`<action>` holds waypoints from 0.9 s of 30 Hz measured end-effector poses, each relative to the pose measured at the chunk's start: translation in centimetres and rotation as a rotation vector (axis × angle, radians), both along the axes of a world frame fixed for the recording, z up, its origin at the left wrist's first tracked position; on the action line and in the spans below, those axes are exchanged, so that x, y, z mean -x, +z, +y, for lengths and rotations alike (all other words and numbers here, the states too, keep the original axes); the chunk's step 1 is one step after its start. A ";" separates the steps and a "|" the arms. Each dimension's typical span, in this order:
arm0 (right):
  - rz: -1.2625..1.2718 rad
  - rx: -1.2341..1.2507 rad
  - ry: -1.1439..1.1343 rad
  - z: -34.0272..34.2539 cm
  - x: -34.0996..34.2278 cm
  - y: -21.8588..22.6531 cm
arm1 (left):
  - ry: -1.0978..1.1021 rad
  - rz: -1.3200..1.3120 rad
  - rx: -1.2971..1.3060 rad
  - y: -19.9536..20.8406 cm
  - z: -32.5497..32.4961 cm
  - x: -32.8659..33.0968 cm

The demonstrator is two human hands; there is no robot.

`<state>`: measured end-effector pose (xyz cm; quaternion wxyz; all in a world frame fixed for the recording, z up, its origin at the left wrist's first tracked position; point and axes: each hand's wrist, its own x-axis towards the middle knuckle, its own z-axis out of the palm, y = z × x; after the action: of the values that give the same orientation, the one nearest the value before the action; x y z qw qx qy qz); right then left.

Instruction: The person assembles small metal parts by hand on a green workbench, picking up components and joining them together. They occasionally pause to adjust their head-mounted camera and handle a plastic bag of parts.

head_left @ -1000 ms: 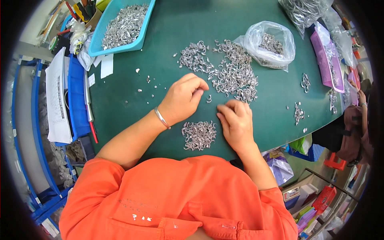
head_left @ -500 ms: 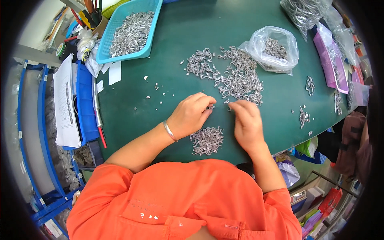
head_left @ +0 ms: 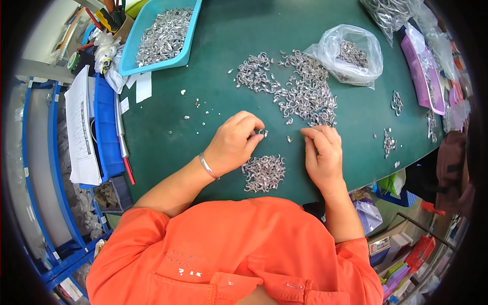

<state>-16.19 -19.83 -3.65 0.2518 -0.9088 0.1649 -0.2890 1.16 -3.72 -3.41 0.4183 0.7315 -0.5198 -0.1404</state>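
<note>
My left hand (head_left: 235,141), with a silver bangle at its wrist, pinches a small grey metal ring piece (head_left: 264,133) between thumb and fingers. My right hand (head_left: 324,153) hovers by the near edge of a large pile of curved metal pieces (head_left: 305,94). Its fingers are loosely bent, thumb and forefinger slightly apart, with nothing visible between them. One loose metal piece (head_left: 289,139) lies on the green table between the hands. Closer to my body sits a smaller heap of similar pieces (head_left: 264,173), just below the left hand.
A blue basket (head_left: 187,51) of metal parts stands at the far left. Beyond the large pile is a clear plastic bag (head_left: 373,66) with more parts. A purple basket (head_left: 414,76) is at the right edge. Papers (head_left: 81,132) and a blue bin (head_left: 108,132) line the left edge.
My right hand has moved away to the right, and a metal piece formerly at its fingertips now lies on the table. My left hand has shifted slightly left, still holding its piece.
</note>
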 end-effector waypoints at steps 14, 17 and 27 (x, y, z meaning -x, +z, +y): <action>-0.013 -0.045 0.315 0.9 -1.2 1.0 | -0.019 0.144 -0.071 2.1 0.1 0.8; 0.023 0.180 0.047 0.5 -2.9 -0.1 | -0.067 -0.029 0.005 -0.1 -0.8 0.6; 0.046 -0.081 0.405 0.6 -1.5 1.6 | -0.398 0.101 0.011 2.3 0.9 -0.8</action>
<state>-14.71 -19.26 -2.02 0.3374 -0.9188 -0.0039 -0.2048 1.97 -2.80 -1.07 0.4118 0.6040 -0.6334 -0.2540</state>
